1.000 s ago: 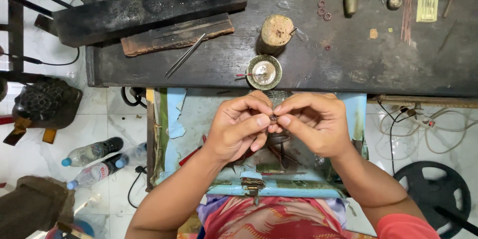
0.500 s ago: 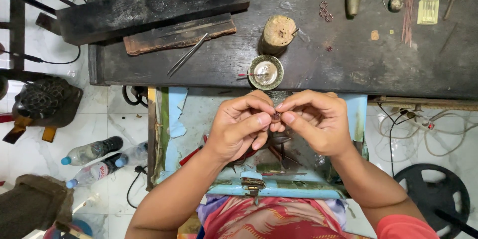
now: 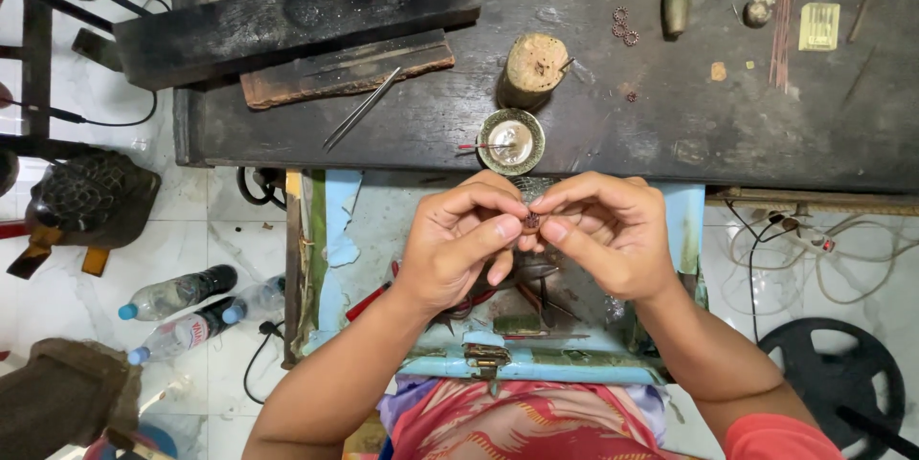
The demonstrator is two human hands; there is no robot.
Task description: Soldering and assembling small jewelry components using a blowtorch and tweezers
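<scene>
Both hands up over the open drawer [image 3: 335, 230], just off the front edge of the surface [image 3: 670, 125]. Left hand [image 3: 459, 245] and right hand [image 3: 613, 235] pinch one small reddish ring [image 3: 530, 221] between thumb and fingertips, tips touching. Both closed on it; rest of the fingers curled in. Ring mostly covered, detail too small to read.

Just beyond my knuckles: small round dish [image 3: 510, 141] with a thin stick across it, wood stump [image 3: 532, 67] behind. A few like rings [image 3: 623, 26] lie loose farther back. Tweezers [image 3: 362, 108] to the left by a dark block [image 3: 297, 15].

Risks, as I judge them:
- Grip is on fingertips only. A slip or too hard a squeeze and the ring pops out.
- It would likely drop into the drawer among the tools and scraps, hard to find there.
- Uneven pressure could bend it out of round.
- Knuckles sit near the dish; a jerk forward could knock it.
</scene>
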